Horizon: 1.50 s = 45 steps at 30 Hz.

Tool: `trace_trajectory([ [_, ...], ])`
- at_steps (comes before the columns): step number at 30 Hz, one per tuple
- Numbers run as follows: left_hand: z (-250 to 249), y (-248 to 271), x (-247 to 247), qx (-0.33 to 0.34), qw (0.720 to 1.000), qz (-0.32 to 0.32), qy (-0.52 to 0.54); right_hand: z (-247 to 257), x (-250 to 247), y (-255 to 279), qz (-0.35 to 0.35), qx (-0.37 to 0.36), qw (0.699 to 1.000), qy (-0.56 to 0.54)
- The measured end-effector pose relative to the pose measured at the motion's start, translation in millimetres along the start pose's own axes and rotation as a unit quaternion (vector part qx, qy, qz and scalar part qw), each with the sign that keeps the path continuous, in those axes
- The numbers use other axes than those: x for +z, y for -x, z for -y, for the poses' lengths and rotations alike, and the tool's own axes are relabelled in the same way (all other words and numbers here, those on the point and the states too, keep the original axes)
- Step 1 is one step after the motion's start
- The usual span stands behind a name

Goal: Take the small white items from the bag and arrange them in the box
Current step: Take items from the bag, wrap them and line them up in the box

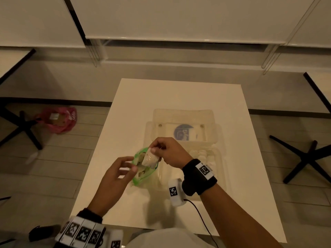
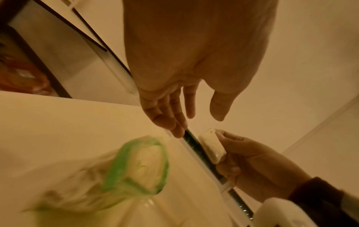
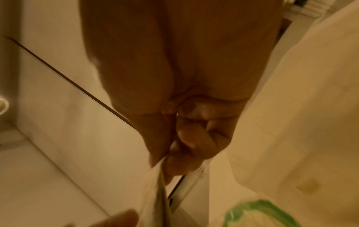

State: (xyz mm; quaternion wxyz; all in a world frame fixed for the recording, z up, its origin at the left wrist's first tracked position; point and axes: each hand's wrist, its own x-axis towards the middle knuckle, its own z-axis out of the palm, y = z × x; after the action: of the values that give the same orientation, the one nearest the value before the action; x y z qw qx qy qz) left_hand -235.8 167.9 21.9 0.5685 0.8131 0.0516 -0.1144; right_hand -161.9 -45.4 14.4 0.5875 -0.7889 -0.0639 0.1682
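white item [image 1: 150,159] pinched by right hand [image 1: 168,152]

Clear bag [image 1: 143,169] with a green-edged mouth lies on its side, mouth open, holding several pale pieces; its outline is blurred in both wrist views. One small white item [image 1: 150,157], a flat speckled packet, is raised above the bag's mouth. Clear box [image 1: 217,158], lid hinged open behind it, sits just right of the bag and holds a row of small white items [image 1: 202,153].

One bag [image 1: 143,169], one box [image 1: 186,140] — two hands.
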Motion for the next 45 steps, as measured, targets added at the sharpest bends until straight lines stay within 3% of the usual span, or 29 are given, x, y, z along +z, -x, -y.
trace_trajectory([
  [4, -33, -16, 16, 0.061, 0.998, 0.028, -0.008, 19, -12, 14, 0.04, -0.032, 0.999, -0.014],
  [9, -49, -20, 31, 0.084, 0.996, 0.007, 0.038, 31, -30, 33, -0.047, -0.053, 0.993, -0.097],
  [15, -59, -19, 41, 0.088, 0.993, 0.004, 0.078, 20, -38, 46, -0.101, -0.069, 0.992, -0.033],
  [19, -65, -18, 44, 0.124, 0.992, -0.008, 0.038, 22, -37, 51, -0.13, -0.075, 0.988, -0.03],
  [23, -68, -22, 45, 0.129, 0.991, -0.016, -0.014, 24, -37, 54, -0.116, -0.067, 0.988, -0.072],
  [26, -73, -20, 47, 0.111, 0.993, 0.016, 0.033, 21, -36, 55, -0.131, -0.056, 0.989, -0.046],
  [31, -74, -19, 47, 0.095, 0.992, 0.033, 0.077, 26, -36, 60, -0.092, -0.051, 0.991, -0.087],
  [36, -73, -20, 44, 0.087, 0.992, 0.038, 0.082, 25, -37, 60, -0.135, -0.049, 0.983, -0.116],
  [40, -77, -21, 42, 0.126, 0.987, 0.072, 0.071, 22, -37, 62, -0.136, -0.027, 0.979, -0.15],
  [42, -81, -21, 42, 0.161, 0.981, 0.097, 0.05, 24, -36, 64, -0.109, -0.012, 0.974, -0.198],
  [45, -82, -22, 45, 0.212, 0.974, 0.08, -0.005, 30, -34, 67, -0.045, 0.019, 0.964, -0.26],
])
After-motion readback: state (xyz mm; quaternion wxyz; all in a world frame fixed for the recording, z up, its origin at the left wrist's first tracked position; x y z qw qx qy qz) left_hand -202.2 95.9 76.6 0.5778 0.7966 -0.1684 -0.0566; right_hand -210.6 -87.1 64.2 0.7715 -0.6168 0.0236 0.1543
